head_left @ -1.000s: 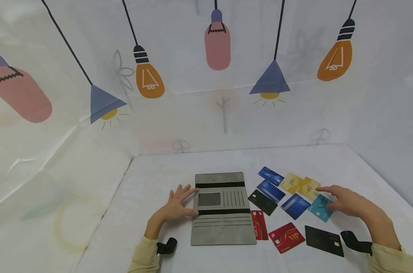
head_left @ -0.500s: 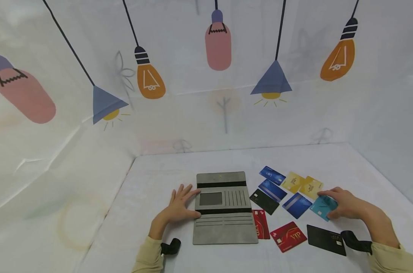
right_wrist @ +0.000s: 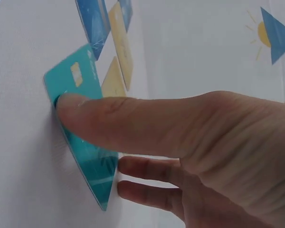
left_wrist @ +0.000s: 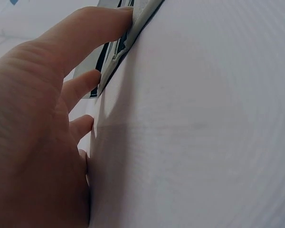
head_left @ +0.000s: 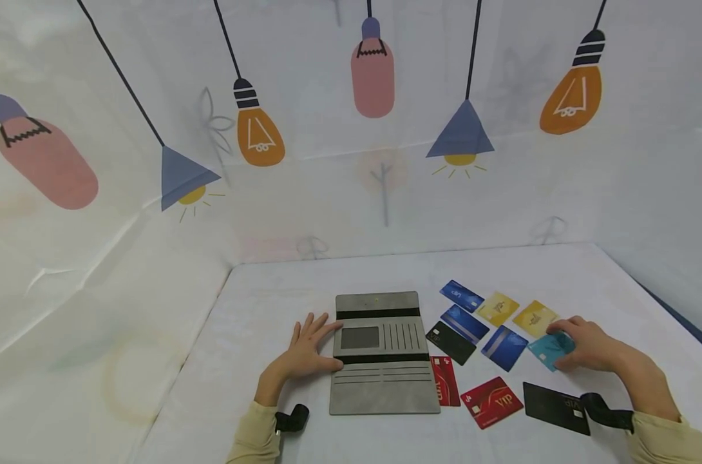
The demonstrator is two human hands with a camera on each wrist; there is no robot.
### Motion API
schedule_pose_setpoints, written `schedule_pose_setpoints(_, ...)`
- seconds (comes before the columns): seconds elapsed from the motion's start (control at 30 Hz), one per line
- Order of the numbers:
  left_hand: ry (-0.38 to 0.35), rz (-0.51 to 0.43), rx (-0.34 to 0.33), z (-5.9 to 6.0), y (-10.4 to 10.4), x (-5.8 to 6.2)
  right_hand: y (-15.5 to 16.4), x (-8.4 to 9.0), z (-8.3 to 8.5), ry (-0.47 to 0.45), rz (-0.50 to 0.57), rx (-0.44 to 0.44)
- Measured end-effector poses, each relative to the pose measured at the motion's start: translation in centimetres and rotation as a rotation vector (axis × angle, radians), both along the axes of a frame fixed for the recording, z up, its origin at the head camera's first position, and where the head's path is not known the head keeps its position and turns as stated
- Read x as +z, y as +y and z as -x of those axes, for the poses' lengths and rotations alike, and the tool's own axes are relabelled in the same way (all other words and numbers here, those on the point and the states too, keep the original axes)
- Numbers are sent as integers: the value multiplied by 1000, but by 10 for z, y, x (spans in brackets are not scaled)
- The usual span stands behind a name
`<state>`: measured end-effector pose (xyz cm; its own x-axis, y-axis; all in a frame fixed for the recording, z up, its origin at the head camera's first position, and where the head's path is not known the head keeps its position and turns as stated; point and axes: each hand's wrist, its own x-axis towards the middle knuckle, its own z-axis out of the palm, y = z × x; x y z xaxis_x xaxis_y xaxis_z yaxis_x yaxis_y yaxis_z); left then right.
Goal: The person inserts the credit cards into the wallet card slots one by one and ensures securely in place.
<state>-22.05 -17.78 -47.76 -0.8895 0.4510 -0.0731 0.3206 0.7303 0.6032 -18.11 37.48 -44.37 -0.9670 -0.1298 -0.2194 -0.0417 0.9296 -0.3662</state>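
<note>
An open grey card wallet (head_left: 380,351) lies flat on the white table, its card slots facing up. My left hand (head_left: 312,340) rests flat with spread fingers on the wallet's left edge; in the left wrist view the fingertips (left_wrist: 92,78) touch the wallet rim (left_wrist: 133,28). My right hand (head_left: 561,346) pinches a teal card (head_left: 540,352) to the right of the wallet. In the right wrist view the thumb (right_wrist: 133,123) presses one edge of the teal card (right_wrist: 78,76), the fingers hold the other, and the card is tilted up off the table.
Several cards lie between the wallet and my right hand: blue (head_left: 462,295), yellow (head_left: 498,308), yellow (head_left: 534,318), black (head_left: 451,342), red (head_left: 444,381), red VIP (head_left: 492,402), black (head_left: 556,408). A lamp-printed white backdrop walls the table on three sides.
My right hand came down from hovering with straight fingers and closed thumb and fingers on the teal card. The left hand stayed on the wallet edge.
</note>
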Motion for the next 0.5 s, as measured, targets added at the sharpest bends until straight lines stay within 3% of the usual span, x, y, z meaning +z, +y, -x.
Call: schedule_pose_setpoints(0.5, 12, 20, -4, -2, 1, 2, 2, -4, 4, -9, -59, -71)
